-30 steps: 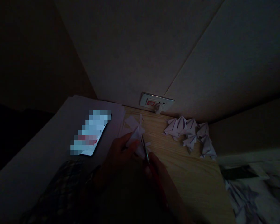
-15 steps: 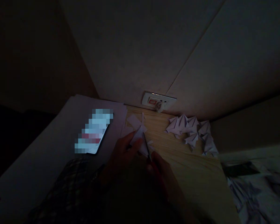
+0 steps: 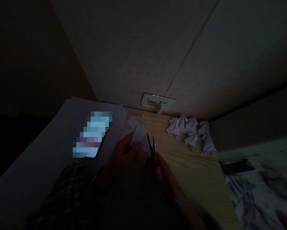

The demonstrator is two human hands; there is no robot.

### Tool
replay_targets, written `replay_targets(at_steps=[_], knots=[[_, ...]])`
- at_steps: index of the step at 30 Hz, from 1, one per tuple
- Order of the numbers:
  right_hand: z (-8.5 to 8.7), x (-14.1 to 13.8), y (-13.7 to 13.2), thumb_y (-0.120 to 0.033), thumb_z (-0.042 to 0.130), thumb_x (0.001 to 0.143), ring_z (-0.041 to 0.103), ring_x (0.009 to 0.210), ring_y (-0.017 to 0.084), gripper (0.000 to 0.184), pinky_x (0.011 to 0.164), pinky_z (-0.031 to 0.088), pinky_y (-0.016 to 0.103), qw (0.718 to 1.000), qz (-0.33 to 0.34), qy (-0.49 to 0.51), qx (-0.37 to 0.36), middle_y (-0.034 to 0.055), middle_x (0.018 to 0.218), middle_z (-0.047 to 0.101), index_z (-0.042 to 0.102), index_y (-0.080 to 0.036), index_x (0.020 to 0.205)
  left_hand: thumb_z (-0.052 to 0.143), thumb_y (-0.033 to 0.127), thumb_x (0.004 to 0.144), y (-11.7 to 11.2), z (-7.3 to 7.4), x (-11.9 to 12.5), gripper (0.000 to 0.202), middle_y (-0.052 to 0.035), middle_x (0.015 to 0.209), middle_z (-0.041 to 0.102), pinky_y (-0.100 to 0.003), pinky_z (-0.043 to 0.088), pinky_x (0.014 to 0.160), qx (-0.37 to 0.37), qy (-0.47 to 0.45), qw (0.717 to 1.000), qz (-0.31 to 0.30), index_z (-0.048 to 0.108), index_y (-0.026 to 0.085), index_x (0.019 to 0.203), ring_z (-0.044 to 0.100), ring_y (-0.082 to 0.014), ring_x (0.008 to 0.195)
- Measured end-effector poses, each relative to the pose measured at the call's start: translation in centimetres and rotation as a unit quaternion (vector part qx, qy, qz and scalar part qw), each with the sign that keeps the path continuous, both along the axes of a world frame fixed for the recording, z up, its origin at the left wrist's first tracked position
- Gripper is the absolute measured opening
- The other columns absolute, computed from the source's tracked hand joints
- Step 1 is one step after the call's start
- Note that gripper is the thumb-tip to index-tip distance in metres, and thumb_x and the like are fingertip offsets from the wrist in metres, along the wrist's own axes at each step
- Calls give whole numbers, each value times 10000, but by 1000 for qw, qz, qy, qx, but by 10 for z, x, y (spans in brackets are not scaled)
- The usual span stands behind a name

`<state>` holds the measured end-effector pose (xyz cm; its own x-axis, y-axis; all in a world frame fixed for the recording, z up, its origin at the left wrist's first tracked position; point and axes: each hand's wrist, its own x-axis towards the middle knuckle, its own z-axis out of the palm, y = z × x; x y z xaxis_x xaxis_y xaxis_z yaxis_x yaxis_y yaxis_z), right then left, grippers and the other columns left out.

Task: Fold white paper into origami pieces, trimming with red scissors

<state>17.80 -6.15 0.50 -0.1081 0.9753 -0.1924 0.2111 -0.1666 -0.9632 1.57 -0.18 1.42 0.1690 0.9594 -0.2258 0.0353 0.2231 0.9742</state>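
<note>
The scene is very dark. My left hand (image 3: 120,156) pinches a small folded white paper piece (image 3: 138,136) over a wooden tabletop (image 3: 193,172). My right hand (image 3: 162,179) grips red-handled scissors (image 3: 153,148), whose blades are parted and point up just right of the paper. Loose white paper scraps (image 3: 131,122) lie behind the held piece. A cluster of several folded white paper shapes (image 3: 192,133) rests at the back right of the tabletop.
A lit phone (image 3: 92,135) lies on a large white sheet (image 3: 45,159) to the left. A wall socket plate (image 3: 156,101) sits on the wall behind. More paper pieces (image 3: 248,198) lie scattered lower right, off the table edge.
The scissor blades, closed against the paper earlier, now stand parted just right of it. The view has shifted slightly.
</note>
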Motion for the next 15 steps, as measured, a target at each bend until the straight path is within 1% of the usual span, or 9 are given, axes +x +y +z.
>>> replay_targets(at_steps=[3,6,8,11,13,15], knots=[[10,6,2,-674,457,848,461,647,165,444,604,413,294,998,56,16,-34,-1,749,508,539,-238,881,604,361,794,1,-2,-1,181,75,527,461,-185,343,425,-6,-27,1000,-11,566,185,780,430,-88,464],[19,11,5,-705,463,827,450,687,170,485,633,405,300,996,68,-3,-56,8,786,500,520,-226,884,615,383,771,3,-2,0,210,74,484,501,-185,331,392,-13,-56,998,-20,538,189,747,433,-88,416],[20,14,6,-733,482,796,440,681,168,511,619,398,296,995,76,-12,-63,5,770,495,521,-228,868,623,392,751,4,-2,1,225,67,461,541,-187,318,362,-23,-71,997,-31,519,194,737,437,-91,374],[19,19,6,-730,508,783,400,628,147,509,543,368,272,991,107,-3,-78,-5,727,473,531,-229,868,631,394,727,5,-1,2,232,58,451,579,-186,314,336,-37,-88,995,-38,506,200,738,448,-93,337],[19,22,4,-698,509,807,401,618,140,477,527,370,267,989,125,7,-83,-2,738,480,527,-225,873,627,380,722,5,0,2,219,57,447,586,-181,319,334,-36,-85,995,-39,502,200,720,453,-89,332],[21,24,3,-662,495,837,423,631,144,437,553,395,275,988,126,6,-84,1,757,490,515,-227,875,616,358,728,6,1,2,199,61,441,579,-173,319,338,-28,-73,996,-36,499,200,696,448,-80,332]])
